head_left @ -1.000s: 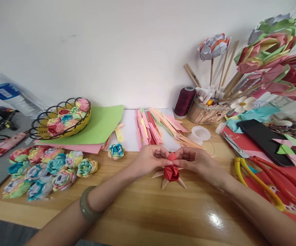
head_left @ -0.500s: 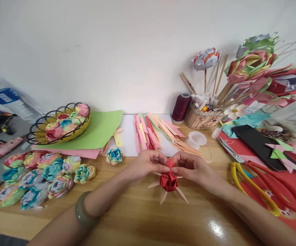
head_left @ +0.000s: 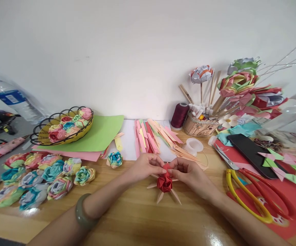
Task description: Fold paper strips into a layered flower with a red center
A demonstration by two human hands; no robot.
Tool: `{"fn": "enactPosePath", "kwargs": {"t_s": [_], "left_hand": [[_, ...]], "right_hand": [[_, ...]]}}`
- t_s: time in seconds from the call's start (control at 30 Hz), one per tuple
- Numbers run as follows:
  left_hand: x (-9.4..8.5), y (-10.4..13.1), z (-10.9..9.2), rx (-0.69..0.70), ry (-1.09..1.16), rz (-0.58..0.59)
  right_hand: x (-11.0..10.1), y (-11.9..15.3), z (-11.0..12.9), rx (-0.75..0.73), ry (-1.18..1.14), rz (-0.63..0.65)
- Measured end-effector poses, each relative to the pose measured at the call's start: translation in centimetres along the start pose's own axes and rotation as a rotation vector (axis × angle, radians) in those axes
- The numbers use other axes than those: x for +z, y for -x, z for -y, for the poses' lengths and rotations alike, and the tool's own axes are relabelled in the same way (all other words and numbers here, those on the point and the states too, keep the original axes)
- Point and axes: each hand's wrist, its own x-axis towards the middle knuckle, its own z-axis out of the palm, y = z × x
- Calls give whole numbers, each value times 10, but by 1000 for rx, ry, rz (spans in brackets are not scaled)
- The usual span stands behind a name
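Observation:
Between my two hands, just above the wooden table, is a red folded paper flower (head_left: 164, 183) with pale pointed strips sticking out around it. My left hand (head_left: 148, 167) pinches its upper red fold from the left, thumb on top and fingers curled. From the right, my right hand (head_left: 187, 169) pinches the same fold, its thumb almost meeting the left one. The far side of the flower is hidden by my fingers. Right behind my hands lie folded paper strips (head_left: 147, 136) in pink, red and peach on white paper.
Paper roses (head_left: 53, 171) and a yellow basket (head_left: 41, 135) stand left. To the right are scissors (head_left: 260, 201), a black phone (head_left: 252, 155) and green-and-pink folded pieces (head_left: 278, 159). A thread spool (head_left: 180, 116) and a holder of sticks (head_left: 200, 124) stand by the wall.
The view has shifted a little, so the things at the back sit lower. Both hands keep their pinch on the red paper flower, which appears slightly further left.

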Motion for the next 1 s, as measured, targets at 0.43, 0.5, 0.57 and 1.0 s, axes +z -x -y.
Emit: {"fn": "enactPosePath", "kwargs": {"t_s": [0.43,0.5,0.57,1.0], "left_hand": [[3,-3,8,101,-73,-86],[1,-3,6,108,-55,-60],[-1,-3,3,95,-44,-8],[0,0,-1,12,-65,-48]], "right_hand": [[1,0,-1,-94,147,-24],[0,-1,-1,-88,128,-26],[-1,-1,-3,-98,129,-67],[-9,0,-1,-120,211,98]]}}
